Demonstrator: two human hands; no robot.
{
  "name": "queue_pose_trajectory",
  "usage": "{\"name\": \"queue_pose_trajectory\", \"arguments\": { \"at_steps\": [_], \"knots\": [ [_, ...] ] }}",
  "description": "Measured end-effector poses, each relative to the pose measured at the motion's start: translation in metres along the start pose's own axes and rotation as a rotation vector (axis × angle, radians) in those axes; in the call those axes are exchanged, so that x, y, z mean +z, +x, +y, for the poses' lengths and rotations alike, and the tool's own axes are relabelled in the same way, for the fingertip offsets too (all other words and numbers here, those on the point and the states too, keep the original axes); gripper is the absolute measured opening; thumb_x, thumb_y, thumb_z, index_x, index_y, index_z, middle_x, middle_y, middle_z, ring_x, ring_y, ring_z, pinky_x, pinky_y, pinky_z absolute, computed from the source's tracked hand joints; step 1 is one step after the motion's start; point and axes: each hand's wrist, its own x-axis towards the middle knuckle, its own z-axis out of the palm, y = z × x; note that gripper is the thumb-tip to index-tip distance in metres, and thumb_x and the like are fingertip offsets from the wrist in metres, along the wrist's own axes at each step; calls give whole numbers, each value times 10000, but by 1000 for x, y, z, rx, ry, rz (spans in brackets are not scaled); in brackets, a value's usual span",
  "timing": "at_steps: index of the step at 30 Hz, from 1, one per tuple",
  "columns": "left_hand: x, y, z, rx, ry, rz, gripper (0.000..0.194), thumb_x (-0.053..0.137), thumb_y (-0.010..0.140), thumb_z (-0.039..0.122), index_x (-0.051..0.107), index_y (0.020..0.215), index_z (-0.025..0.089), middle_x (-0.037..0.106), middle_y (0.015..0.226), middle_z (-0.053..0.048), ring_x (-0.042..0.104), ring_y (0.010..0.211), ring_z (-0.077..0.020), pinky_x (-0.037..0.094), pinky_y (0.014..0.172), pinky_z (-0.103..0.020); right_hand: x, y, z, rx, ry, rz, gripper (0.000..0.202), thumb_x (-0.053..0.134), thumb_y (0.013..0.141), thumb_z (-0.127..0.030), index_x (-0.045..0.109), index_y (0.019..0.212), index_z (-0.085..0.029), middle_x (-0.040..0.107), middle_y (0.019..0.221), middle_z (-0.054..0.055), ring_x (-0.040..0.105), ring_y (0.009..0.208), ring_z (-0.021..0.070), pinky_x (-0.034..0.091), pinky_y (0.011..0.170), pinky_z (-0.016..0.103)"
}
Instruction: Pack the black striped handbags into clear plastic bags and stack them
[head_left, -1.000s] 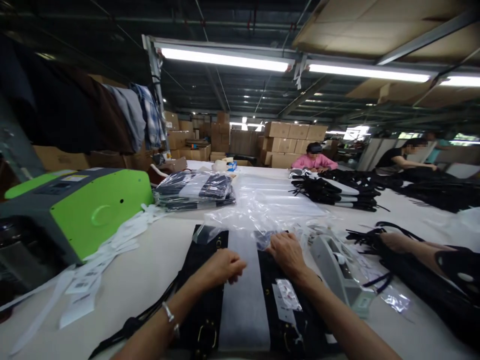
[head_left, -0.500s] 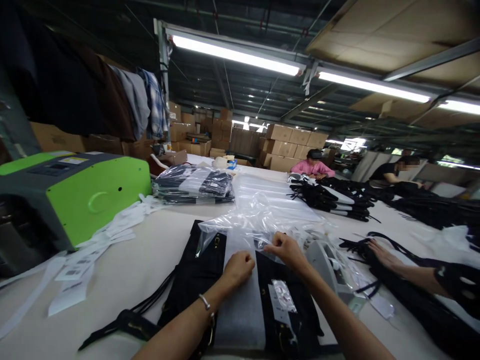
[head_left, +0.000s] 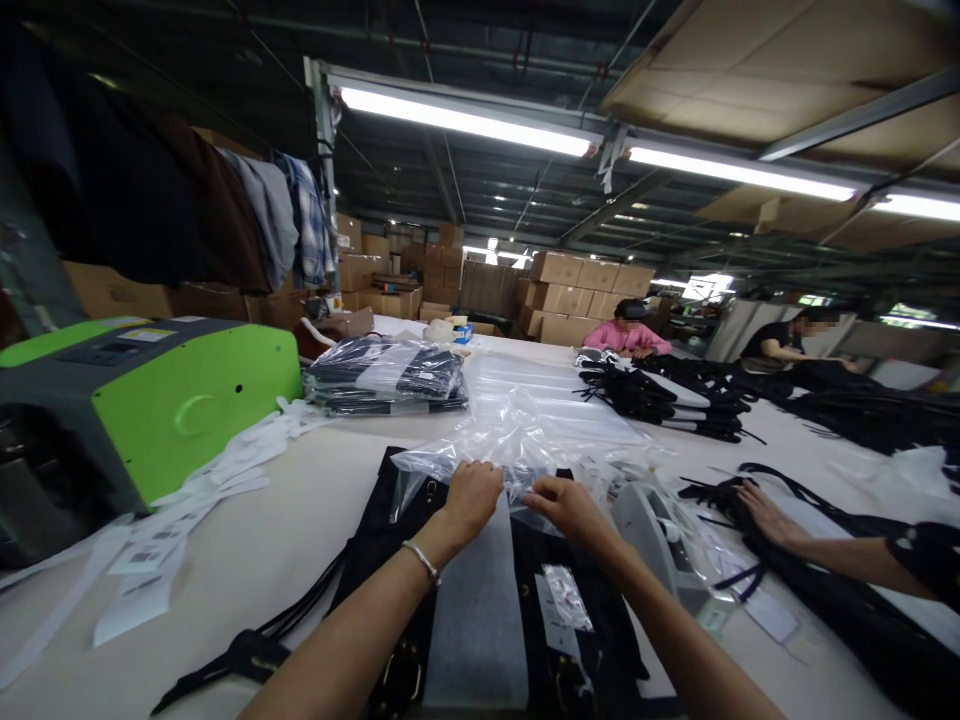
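Note:
A folded black garment (head_left: 397, 580) with gold buckles lies in front of me, a pale translucent strip (head_left: 480, 610) down its middle and a tag with a small silvery packet (head_left: 568, 597) on its right part. Clear plastic film (head_left: 495, 435) covers the garment's far end. My left hand (head_left: 474, 495) is closed on the film near the top of the strip. Just to its right, my right hand (head_left: 562, 505) pinches the film's edge between thumb and fingers.
A green and grey machine (head_left: 195, 400) with paper labels (head_left: 161, 545) stands left. Bagged garments (head_left: 386, 375) and flat plastic bags (head_left: 540, 390) lie behind. At right are a tape dispenser (head_left: 649, 530), black garments (head_left: 660, 395) and another person's hand (head_left: 769, 515). Two people sit farther back.
My left hand has moved forward from the strip to the plastic film. My right hand has shifted slightly and stays at the film.

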Motion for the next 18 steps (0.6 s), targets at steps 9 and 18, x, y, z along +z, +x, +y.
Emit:
{"name": "queue_pose_trajectory", "arguments": {
  "at_steps": [9,18],
  "knots": [
    [5,3,9,27,-26,-16,253,366,1005,163,608,1079,163,696,1048,-135,669,1001,-267,491,856,-385,17,5,-13,22,-632,28,191,501,966,-244,681,913,-211,746,893,70,697,829,201,401,671,267],
    [12,-11,-11,77,-18,-120,464,756,802,477,593,1133,197,694,1064,-138,704,947,-344,542,759,-391,17,-5,9,25,-781,-39,97,586,894,-170,682,909,-173,729,949,94,714,851,249,396,631,279]
  ]
}}
